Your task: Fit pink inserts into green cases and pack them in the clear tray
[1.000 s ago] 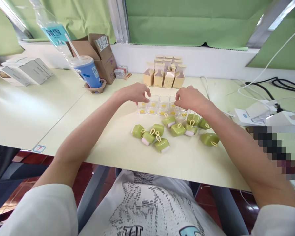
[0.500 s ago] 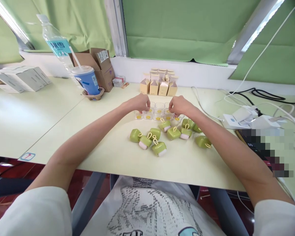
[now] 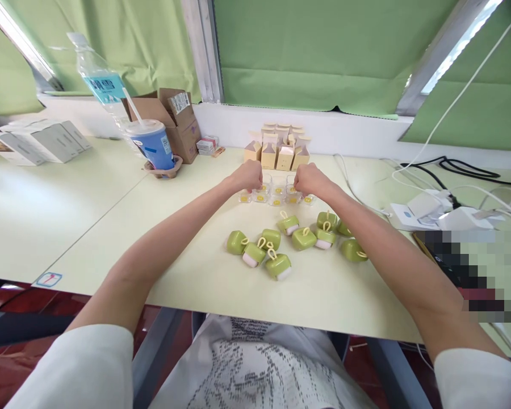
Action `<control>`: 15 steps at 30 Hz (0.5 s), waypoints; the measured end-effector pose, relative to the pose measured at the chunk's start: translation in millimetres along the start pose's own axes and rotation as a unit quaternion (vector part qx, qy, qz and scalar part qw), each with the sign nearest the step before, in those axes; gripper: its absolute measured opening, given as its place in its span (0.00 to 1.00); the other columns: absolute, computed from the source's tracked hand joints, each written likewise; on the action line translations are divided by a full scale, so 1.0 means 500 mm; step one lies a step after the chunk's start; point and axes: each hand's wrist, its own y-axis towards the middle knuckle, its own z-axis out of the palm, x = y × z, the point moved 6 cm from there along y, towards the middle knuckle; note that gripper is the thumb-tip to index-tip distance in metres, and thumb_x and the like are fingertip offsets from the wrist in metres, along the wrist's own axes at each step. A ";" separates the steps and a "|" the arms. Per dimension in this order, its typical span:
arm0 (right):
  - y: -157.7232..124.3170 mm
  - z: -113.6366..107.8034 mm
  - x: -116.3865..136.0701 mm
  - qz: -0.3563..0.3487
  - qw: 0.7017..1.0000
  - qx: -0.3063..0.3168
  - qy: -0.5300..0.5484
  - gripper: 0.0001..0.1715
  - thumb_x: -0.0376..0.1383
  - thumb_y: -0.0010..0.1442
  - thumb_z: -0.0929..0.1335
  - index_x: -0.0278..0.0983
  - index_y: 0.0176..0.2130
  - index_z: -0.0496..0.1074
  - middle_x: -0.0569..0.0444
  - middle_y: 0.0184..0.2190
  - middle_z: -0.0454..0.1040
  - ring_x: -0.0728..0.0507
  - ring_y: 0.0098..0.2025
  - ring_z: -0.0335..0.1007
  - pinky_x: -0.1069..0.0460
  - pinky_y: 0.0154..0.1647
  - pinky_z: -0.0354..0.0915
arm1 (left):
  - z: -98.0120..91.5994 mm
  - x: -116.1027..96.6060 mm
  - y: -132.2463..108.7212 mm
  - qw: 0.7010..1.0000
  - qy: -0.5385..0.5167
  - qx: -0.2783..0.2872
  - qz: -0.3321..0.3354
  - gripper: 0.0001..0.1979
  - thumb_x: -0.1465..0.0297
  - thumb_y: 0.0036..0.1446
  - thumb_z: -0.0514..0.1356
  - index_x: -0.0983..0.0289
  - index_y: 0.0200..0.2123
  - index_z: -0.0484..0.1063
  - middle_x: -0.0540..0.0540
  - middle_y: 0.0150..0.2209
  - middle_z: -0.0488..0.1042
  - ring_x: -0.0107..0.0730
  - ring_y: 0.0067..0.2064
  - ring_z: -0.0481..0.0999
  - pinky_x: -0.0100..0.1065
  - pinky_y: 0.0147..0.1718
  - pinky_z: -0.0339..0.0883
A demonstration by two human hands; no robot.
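My left hand (image 3: 251, 175) is at the left end of a group of small clear plastic boxes (image 3: 276, 200), its fingers curled down against a box there. Over the right end, my right hand (image 3: 310, 178) has its fingers bent onto another clear box. The boxes stand close together in rows, each showing a yellow round mark. Both sets of fingertips are partly hidden. Nearer to me lie several green rounded cases (image 3: 304, 238) with pale yellow loops, some with a whitish end showing.
Behind the boxes stand several small open yellow cartons (image 3: 285, 158). At left are a blue cup (image 3: 153, 149) with a straw, a plastic bottle (image 3: 104, 85), a brown cardboard box (image 3: 183, 133) and white boxes (image 3: 46, 142). Plugs and cables (image 3: 430, 207) occupy the right.
The front row of clear boxes has moved slightly away from me and sits closer together. My hands have stayed at its ends. The view has tilted slightly.
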 end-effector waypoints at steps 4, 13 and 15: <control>0.040 -0.005 -0.004 0.019 1.000 0.017 0.000 0.24 0.45 0.68 0.83 0.32 0.56 0.88 0.40 0.38 0.89 0.21 0.56 0.91 0.34 0.59 0.87 | -0.015 -0.008 0.024 1.000 0.006 0.017 -0.009 0.08 0.76 0.61 0.77 0.70 0.45 0.91 0.66 0.48 0.92 0.49 0.45 0.94 0.33 0.44 0.84; 0.058 0.001 -0.006 0.018 0.997 0.070 0.037 0.24 0.44 0.62 0.87 0.38 0.53 0.88 0.44 0.37 0.89 0.21 0.50 0.93 0.25 0.60 0.86 | -0.055 0.018 0.038 0.997 0.024 0.074 -0.016 0.40 0.63 0.64 0.77 0.63 0.77 0.77 0.62 0.61 0.89 0.48 0.48 0.94 0.35 0.51 0.82; 0.052 -0.014 -0.006 -0.005 0.996 0.062 0.057 0.20 0.43 0.61 0.87 0.40 0.50 0.88 0.48 0.33 0.88 0.22 0.46 0.93 0.26 0.58 0.87 | -0.078 0.031 0.038 0.997 0.058 0.046 0.009 0.37 0.56 0.66 0.75 0.61 0.74 0.80 0.61 0.63 0.88 0.52 0.56 0.91 0.38 0.59 0.80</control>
